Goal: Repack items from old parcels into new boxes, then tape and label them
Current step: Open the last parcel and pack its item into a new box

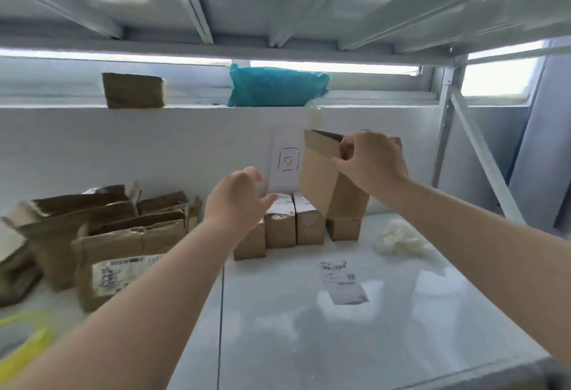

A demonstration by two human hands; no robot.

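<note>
A row of several small brown cardboard boxes [309,224] stands against the white back wall of the shelf. My right hand [372,161] grips the top edge of a flat folded cardboard box [318,170] and holds it upright and tilted above the row's right end. My left hand [238,198] hovers with loosely spread fingers over the left boxes of the row and holds nothing. A printed shipping label [341,280] lies flat on the shelf in front of the row.
Torn old parcels [102,235] pile up at the left. A crumpled white glove or bag [398,241] lies at the right. On the ledge above sit a brown box [134,90] and a teal bag [276,86]. A yellow strap [24,343] shows bottom left.
</note>
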